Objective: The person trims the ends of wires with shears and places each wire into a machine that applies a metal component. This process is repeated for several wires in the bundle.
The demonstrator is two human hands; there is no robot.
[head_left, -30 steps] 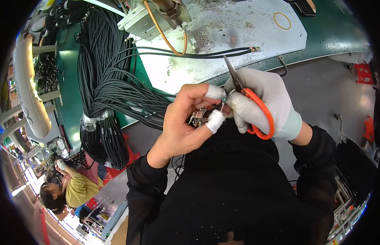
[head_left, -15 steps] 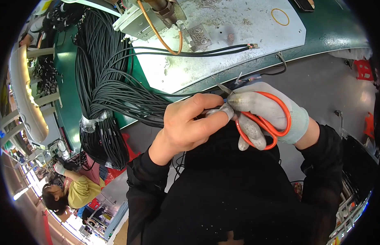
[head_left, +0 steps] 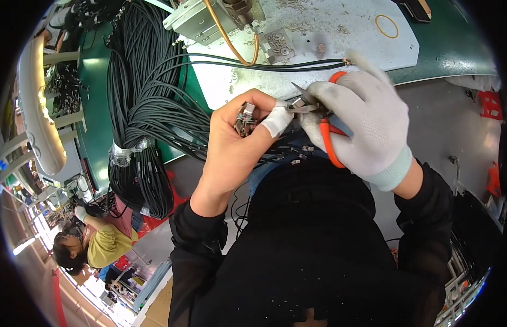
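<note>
in the head view, the left hand [head_left: 234, 143] is seemingly pinching a small metal connector [head_left: 298, 102] by the counter's [head_left: 455, 41] near edge, beside scissors [head_left: 328, 143] the gloved right hand [head_left: 370, 111] is gripping by orange handles. the connector is probably handling light, stiff, easily dropped, its shell offering best hold.

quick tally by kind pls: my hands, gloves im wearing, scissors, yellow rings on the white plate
Hands: 2 (left hand, right hand)
White glove: 1
Orange-handled scissors: 1
Yellow ring: 1
Total: 5
</note>
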